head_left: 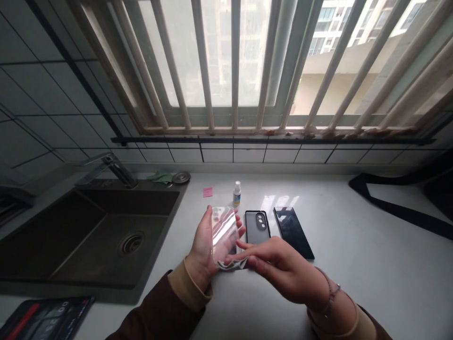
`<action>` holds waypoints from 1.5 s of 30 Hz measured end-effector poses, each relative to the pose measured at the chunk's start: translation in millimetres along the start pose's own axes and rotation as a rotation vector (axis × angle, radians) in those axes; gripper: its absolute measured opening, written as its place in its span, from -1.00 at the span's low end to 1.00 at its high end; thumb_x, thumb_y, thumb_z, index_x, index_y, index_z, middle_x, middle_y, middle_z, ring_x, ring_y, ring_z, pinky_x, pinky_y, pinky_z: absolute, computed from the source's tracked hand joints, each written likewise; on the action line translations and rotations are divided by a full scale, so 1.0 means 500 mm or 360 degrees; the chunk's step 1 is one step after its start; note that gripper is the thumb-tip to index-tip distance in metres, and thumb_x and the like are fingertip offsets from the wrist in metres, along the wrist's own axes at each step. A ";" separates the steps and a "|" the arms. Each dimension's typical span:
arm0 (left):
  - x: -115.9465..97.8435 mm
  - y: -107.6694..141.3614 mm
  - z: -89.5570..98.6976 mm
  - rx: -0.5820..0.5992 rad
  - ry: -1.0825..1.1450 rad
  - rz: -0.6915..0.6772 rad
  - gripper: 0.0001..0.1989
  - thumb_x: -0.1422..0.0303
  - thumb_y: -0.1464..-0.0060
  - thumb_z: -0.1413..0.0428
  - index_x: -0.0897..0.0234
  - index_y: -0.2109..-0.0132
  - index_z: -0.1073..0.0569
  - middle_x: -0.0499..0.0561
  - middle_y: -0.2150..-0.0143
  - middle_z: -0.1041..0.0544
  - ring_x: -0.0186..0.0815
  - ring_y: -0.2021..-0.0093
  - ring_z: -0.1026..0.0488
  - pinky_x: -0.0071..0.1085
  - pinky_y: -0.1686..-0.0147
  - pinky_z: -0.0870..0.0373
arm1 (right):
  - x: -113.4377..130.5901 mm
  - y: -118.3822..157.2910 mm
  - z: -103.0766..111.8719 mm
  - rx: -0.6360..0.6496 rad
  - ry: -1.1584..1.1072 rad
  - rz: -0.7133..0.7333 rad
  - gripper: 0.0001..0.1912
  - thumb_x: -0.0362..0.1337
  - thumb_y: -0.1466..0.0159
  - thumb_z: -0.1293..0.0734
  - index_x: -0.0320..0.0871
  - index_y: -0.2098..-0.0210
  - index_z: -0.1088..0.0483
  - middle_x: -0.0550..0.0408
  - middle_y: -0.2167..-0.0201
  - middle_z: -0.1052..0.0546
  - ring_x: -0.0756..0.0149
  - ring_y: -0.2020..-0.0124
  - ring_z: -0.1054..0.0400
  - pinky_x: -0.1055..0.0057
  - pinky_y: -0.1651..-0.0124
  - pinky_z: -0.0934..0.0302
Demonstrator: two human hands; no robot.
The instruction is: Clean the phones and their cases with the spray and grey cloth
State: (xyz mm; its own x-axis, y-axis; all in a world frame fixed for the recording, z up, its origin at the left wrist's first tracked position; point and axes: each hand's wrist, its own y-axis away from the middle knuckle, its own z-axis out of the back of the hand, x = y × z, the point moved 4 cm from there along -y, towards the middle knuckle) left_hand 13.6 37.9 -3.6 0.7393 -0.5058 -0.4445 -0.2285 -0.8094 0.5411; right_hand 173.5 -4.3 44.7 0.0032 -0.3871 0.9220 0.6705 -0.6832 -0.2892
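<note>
A clear phone case (223,231) lies in my left hand (202,248), whose fingers wrap round its far side. My right hand (279,264) presses a grey cloth (231,265) against the near end of the case, fingertips over the cloth. Just right of the case, a black-rimmed phone case (256,225) with a camera cutout rests on the counter, partly hidden by my right hand. Beyond it to the right is a black phone (294,232), lying flat. A small white spray bottle (237,193) stands upright behind the clear case.
A dark sink (141,203) with a faucet (118,170) is at the left. Behind it lie a green cloth (161,177) and a metal strainer (181,177). A pink note (207,192) sits on the counter (354,278). A black strap (399,210) lies at the right.
</note>
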 end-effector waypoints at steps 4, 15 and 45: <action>0.007 0.002 -0.008 0.0273 -0.0076 0.0073 -0.28 -0.09 -0.40 0.04 0.55 -0.20 -0.52 0.32 0.12 -0.63 -0.11 0.18 -0.61 -0.26 0.16 -0.60 | -0.043 0.003 0.026 -0.0335 -0.0551 -0.0421 -0.56 -0.01 -0.52 -0.28 -0.22 0.02 -0.65 -0.04 0.22 -0.69 0.23 0.21 -0.58 0.33 0.11 -0.49; 0.037 0.003 -0.014 0.0382 -0.0114 0.0104 -0.31 -0.04 -0.45 0.10 0.59 -0.15 -0.54 0.34 0.11 -0.64 -0.11 0.15 -0.62 -0.24 0.08 -0.57 | -0.078 0.012 0.058 -0.1112 0.0792 -0.0096 -0.59 -0.20 -0.54 -0.23 -0.06 -0.31 -0.47 -0.08 -0.20 -0.60 0.03 -0.22 -0.53 0.03 -0.33 -0.41; -0.043 0.003 0.002 0.0072 0.0370 -0.0270 -0.43 0.06 -0.46 0.10 0.49 -0.23 -0.45 0.32 0.10 -0.62 -0.04 0.14 -0.67 -0.14 0.14 -0.67 | -0.037 -0.012 -0.032 -0.0187 0.1178 0.0593 -0.54 -0.48 -0.51 -0.23 -0.07 -0.33 -0.39 0.00 -0.29 -0.53 0.26 -0.39 -0.34 0.13 -0.53 -0.13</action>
State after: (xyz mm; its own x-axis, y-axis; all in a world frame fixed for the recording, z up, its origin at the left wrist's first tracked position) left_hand -3.4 47.5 6.2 0.8935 -0.2844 -0.3475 -0.1135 -0.8917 0.4381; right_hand 157.6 -2.8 25.5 -0.3060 -0.8791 0.3654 0.6403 -0.4741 -0.6044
